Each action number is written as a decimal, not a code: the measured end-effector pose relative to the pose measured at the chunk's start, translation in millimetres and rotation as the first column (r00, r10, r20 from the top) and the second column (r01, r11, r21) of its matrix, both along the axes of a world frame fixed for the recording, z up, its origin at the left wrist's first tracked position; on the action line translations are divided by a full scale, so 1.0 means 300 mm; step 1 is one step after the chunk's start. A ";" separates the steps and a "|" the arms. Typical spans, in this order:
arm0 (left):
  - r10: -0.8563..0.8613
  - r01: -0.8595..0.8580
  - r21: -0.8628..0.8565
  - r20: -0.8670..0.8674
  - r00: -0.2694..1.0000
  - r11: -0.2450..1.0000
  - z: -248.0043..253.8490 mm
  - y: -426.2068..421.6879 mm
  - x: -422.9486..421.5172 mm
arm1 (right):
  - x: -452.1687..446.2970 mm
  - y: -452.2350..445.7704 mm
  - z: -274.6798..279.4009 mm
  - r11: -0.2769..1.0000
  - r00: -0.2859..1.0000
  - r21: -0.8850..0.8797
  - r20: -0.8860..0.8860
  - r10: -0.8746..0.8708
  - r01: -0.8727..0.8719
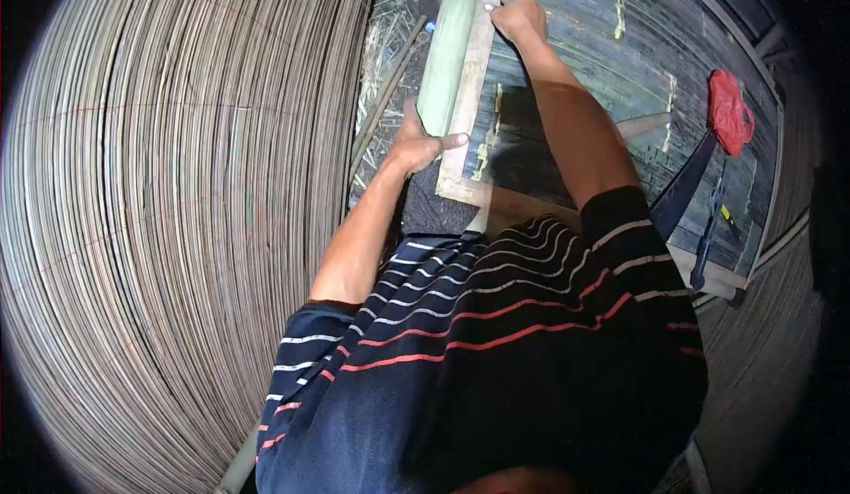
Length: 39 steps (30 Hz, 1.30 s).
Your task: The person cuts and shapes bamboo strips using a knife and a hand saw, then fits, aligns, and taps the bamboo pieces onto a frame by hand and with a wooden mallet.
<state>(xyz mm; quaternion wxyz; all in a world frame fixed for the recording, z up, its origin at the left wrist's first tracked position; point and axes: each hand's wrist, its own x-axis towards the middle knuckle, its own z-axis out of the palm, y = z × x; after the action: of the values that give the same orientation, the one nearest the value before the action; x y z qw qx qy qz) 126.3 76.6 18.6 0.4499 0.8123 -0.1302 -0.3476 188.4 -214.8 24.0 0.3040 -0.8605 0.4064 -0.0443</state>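
A thick, smooth pale green pole (450,51) lies along the left edge of a worn wooden table. My left hand (414,150) grips the near end of this pole, with the fingers at its left side and the thumb reaching over the table's light wooden edge strip (479,60). Farther up the same strip, my right hand (522,18) is closed, its fingertips pressed at the wood. A small pale spot shows at those fingertips; what they hold, if anything, is hidden.
Long thin bamboo-like strips (186,211) fill the left side. The tabletop (575,16) bears a red plastic bag (730,113), a dark strap-like piece (683,184) and a yellow-marked tool (726,215). A brown stick (390,82) and straw-like scraps lie left of the pole.
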 end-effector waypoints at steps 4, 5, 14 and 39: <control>-0.016 0.013 0.053 0.055 0.998 0.999 0.020 -0.003 -0.012 | -0.042 0.021 0.032 0.988 1.000 -0.153 -0.014 -0.026 0.024; -0.018 0.015 0.057 0.054 0.998 0.998 0.015 -0.002 -0.016 | -0.048 0.018 0.034 0.988 1.000 -0.149 -0.015 -0.028 0.025; 0.004 -0.002 -0.027 0.079 0.997 1.000 0.001 0.003 -0.023 | -0.140 0.082 0.024 0.998 0.985 -0.020 0.160 0.066 -0.064; 0.036 -0.057 -0.220 -0.098 0.995 0.974 -0.025 0.035 -0.011 | -0.219 0.176 -0.043 0.946 0.940 0.046 0.135 0.313 -0.322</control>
<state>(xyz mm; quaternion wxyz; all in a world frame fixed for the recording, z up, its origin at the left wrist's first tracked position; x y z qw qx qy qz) 122.9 87.0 11.1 0.5517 0.7425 -0.1279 -0.3577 122.7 -161.9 11.1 0.3611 -0.8995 0.2434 -0.0353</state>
